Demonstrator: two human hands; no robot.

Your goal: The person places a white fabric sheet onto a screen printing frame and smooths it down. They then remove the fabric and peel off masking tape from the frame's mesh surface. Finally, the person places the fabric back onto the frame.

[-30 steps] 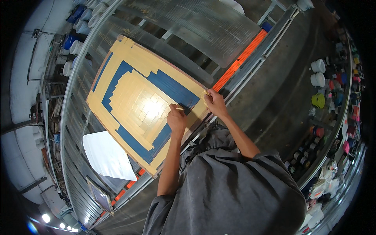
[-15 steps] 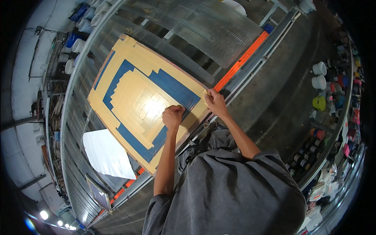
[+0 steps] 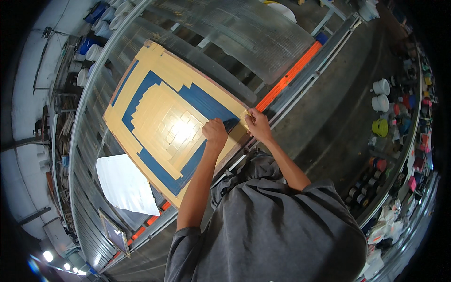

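Note:
In front of me lies a large flat screen-printing frame (image 3: 113, 114), tilted across the long table. Strips of yellow masking tape (image 3: 152, 113) cover its border and a stepped block in its middle, leaving a blue band (image 3: 159, 174) between them. My left hand (image 3: 215, 133) is closed over the tape block near its right edge; whatever its fingers hold is hidden. At the frame's right corner my right hand (image 3: 258, 125) pinches a piece of yellow tape (image 3: 244, 117). Light glares off the middle of the taped block.
A white sheet (image 3: 126, 183) lies left of the frame, with a smaller framed screen (image 3: 114, 233) beyond it. An orange rail (image 3: 291, 75) runs along the table's near edge. White buckets (image 3: 381, 87) and a yellow-green bucket (image 3: 379, 128) stand at right.
My left hand has moved slightly up and right over the tape, turning its knuckles upward. My right hand stays at the corner. The view has shifted a little.

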